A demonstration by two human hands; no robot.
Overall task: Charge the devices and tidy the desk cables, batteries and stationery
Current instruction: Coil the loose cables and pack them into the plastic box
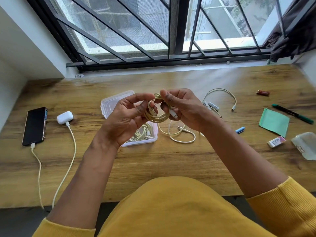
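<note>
While both forearms are raised over the wooden tabletop (pixel 153 165), the left hand (pixel 126 117) and the right hand (pixel 181 108) together hold a pale yellow charging cable wound into a small coil (pixel 156 115). The left hand's fingers curl round the coil's near side, apparently pinning one end in place; the right hand pinches the top of the coil, and a white connector (pixel 173 114) shows beside its fingers. The coil sits above and just right of a clear plastic storage box (pixel 154 134), presumably so it can be lowered straight in. The box already contains at least one other coiled pale cable (pixel 142 132), and its clear lid (pixel 111 103) lies just behind it.

The black smartphone (pixel 35 125) and the white earbuds case (pixel 65 118) lie at the left of the tabletop, each with a cable plugged in and trailing off the near edge; the charging part of the task is judged done.

Still loose on the tabletop: a short white cable (pixel 183 135) under the hands, a curved pale cable (pixel 220 98) behind the right wrist, white AA batteries (pixel 212 106) beside it, a red battery (pixel 263 93), a green marker pen (pixel 293 113), a green paper pad (pixel 273 122), a blue cap (pixel 240 130) and a white eraser (pixel 276 141). How the coil's far side is gripped is hidden by the fingers.
</note>
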